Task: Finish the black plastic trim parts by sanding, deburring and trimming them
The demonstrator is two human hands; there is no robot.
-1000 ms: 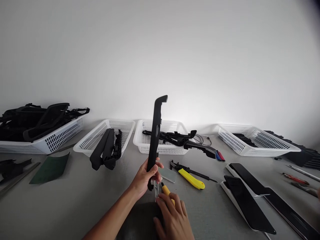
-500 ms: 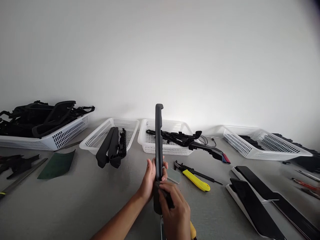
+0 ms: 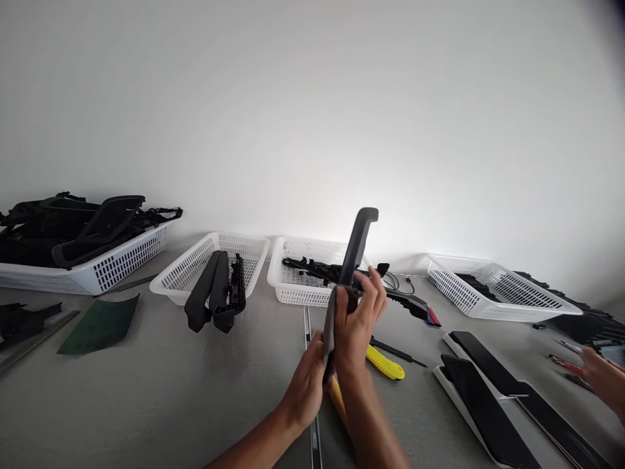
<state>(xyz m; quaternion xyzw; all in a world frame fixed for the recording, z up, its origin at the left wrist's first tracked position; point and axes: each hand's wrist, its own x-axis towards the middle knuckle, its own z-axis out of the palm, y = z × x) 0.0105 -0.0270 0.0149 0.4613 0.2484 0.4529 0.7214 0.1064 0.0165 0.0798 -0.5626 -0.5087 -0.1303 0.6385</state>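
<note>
A long dark-grey plastic trim piece (image 3: pixel 356 249), hooked at its top end, is held up tilted over the bench. My left hand (image 3: pixel 307 381) is closed round the broad lower end from the left. On the right side, my right hand (image 3: pixel 359 326) grips the middle, thumb in front and fingers bent behind. A dark patch lies under the right thumb; whether it is a separate piece I cannot tell. Below the hands is a yellow handle (image 3: pixel 336 397), partly covered by my right forearm. Just right of that arm, a yellow utility knife (image 3: pixel 387 365) and a black caliper (image 3: pixel 400 352) lie on the bench.
White baskets (image 3: pixel 168 296) (image 3: pixel 297 298) (image 3: pixel 469 301) with black plastic parts line the wall; a fuller basket (image 3: pixel 129 260) stands far left. Green sheet (image 3: pixel 100 326) lies left. Black-and-white panels (image 3: pixel 488 404) lie right. Another person's hand (image 3: pixel 605 381) is at the right edge.
The trim piece has moved right and now leans rightward. My right hand has shifted up and turned, its fingers now behind the piece. Another person's hand has appeared at the right edge.
</note>
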